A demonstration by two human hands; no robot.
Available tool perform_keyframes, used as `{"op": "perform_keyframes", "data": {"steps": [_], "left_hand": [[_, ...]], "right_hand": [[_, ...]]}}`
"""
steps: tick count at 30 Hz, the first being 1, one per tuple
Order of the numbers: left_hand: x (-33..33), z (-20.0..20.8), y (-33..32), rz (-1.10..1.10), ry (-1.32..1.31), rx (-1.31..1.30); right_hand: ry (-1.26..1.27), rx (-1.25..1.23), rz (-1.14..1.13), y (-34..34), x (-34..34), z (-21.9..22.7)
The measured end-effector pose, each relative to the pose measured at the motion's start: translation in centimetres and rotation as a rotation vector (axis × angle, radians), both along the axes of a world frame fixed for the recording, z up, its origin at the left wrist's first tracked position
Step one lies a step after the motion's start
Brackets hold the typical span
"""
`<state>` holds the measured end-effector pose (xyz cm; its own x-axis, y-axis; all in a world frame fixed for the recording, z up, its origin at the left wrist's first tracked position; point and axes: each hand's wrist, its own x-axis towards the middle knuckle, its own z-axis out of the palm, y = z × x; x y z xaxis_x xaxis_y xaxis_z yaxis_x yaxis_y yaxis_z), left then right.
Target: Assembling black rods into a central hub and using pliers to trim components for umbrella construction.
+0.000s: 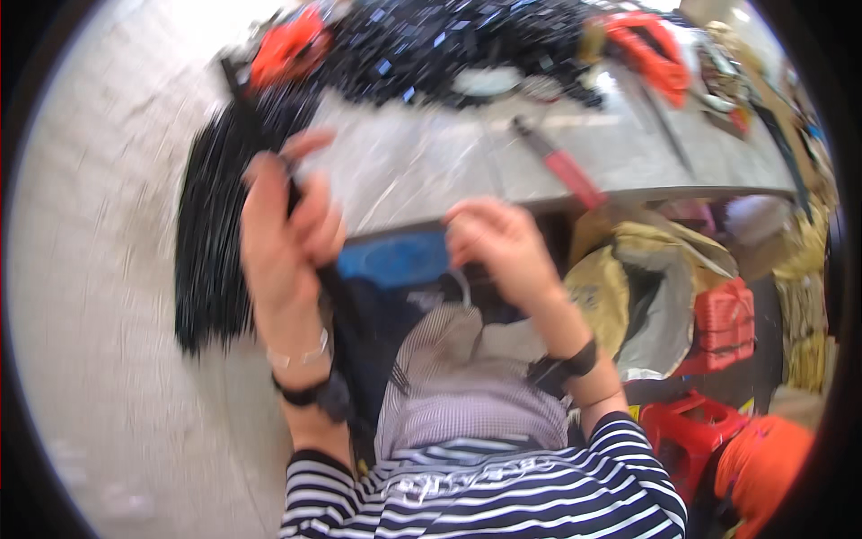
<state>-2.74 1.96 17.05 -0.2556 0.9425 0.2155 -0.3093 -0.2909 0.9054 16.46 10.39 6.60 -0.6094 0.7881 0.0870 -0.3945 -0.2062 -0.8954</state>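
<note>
Wears striped shirt point(530, 494), nearest the head camera | grips long black strip point(254, 119) in left hand point(285, 220), slanted in front of dark bundle point(211, 238) at left end of table point(404, 157) | curls right hand point(498, 242) near table edge, blurred, cannot tell whether grasping anything | has red-handled tool point(567, 171) lying on table

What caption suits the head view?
Left hand holding a long black strip; right hand curled beside the grey table.

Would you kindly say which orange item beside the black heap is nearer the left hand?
Left orange item, left of the heap; the right orange item is farther.
</note>
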Motion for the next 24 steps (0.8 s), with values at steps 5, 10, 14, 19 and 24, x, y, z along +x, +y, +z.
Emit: {"op": "perform_keyframes", "data": {"steps": [5, 10, 14, 19, 24], "left_hand": [[-1.9, 1.0, 0.1, 0.468, 0.294, 0.078], [1.7, 1.2, 0.1, 0.361, 0.174, 0.195], [4.9, -1.8, 1.3, 0.24, 0.311, 0.173], [5.0, -6.1, 2.0, 0.207, 0.273, 0.224], [5.9, -7.4, 2.2, 0.281, 0.289, 0.205]], "right_hand": [[-0.046, -0.002, 0.073, 2.3, -0.2, -1.3], [-0.029, 0.075, -0.017, 0.5, -0.2, 0.5], [0.092, 0.257, -0.12, -1.8, -0.4, 4.5], [0.038, 0.411, -0.028, -2.3, -0.8, 5.7], [0.017, 0.32, -0.004, -2.1, -1.0, 4.9]]}}
